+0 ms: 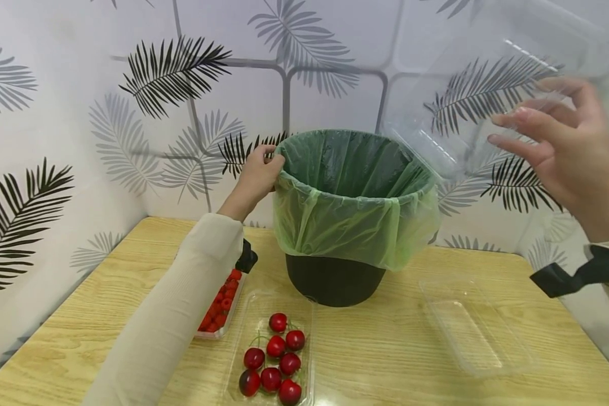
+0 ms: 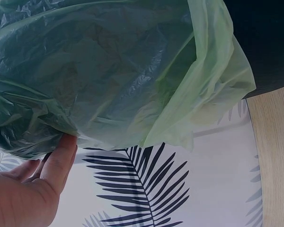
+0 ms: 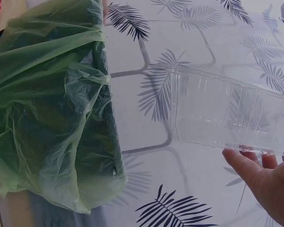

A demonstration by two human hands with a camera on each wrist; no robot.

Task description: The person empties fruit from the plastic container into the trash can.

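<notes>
A black bin stands on the table, lined with a thin green trash bag folded down over its rim. At the rim's left side, my left hand grips the bag-covered edge. In the left wrist view its fingers meet the bag, and part of the hand is out of frame. My right hand is raised at the right and holds a clear plastic container. In the head view the container is blurred and see-through, tilted, its lower end beside the bin's right rim.
A clear tray of cherries lies in front of the bin. Left of it, partly behind my left sleeve, is a box of raspberries. Another clear plastic container lies at the right. A leaf-patterned wall rises behind the table.
</notes>
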